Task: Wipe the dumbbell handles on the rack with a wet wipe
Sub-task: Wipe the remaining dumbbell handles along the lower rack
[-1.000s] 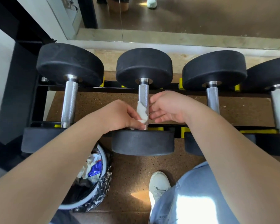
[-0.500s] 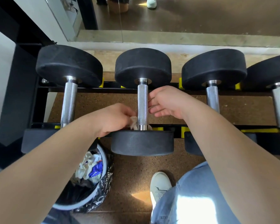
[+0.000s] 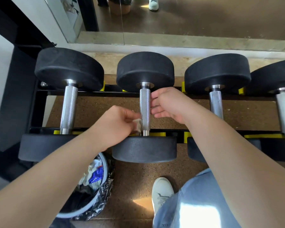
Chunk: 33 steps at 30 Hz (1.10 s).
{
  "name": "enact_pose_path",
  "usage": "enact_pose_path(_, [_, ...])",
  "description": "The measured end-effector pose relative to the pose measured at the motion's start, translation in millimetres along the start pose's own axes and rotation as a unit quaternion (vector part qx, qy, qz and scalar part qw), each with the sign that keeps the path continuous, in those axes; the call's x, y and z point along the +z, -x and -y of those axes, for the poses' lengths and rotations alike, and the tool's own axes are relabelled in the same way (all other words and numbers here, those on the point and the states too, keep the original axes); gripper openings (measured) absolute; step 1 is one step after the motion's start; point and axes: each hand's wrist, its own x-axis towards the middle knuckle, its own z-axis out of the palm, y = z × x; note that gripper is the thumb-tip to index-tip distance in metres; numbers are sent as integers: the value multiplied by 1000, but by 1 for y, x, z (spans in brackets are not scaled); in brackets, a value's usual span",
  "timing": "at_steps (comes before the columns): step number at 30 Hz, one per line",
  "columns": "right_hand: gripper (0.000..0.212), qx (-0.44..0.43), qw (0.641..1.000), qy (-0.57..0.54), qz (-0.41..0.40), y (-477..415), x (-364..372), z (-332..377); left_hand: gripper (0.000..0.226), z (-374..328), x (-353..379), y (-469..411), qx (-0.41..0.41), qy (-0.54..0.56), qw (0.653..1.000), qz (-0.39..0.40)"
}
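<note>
Knurled steel handle (image 3: 144, 109) of the second black-headed dumbbell from the left lies across the black rack with yellow cradles (image 3: 105, 93), between the two hands.

Head view — change noted: a second ago the white wet wipe (image 3: 137, 123) was spread on the front of this handle between both hands. It is now bunched small against the handle's left side, near the front end. The left hand (image 3: 115, 124) pinches it between thumb and fingertips. The right hand (image 3: 168, 104) is open, fingers nearly straight, tips touching the handle's right side and holding nothing.

Assessment: the wipe is working round the lower part of this bar; the upper part looks uncovered. The steel handles to the right (image 3: 216, 104) probably remain to be done — a lined waste bin (image 3: 79, 214) stands below left.
</note>
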Motion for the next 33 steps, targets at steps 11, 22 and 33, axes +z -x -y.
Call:
enact_pose_path(11, [22, 21, 999, -21, 31, -4, 3, 2, 9, -16, -3, -40, 45, 115, 989, -80])
enact_pose_path(22, [24, 1, 1000, -4, 24, -5, 0, -1, 13, -13, 7, -43, 136, 14, 981, -141])
enact_pose_path(33, [25, -22, 998, 48, -33, 1, 5, -1, 14, -5, -4, -19, 31, -111, 991, 67])
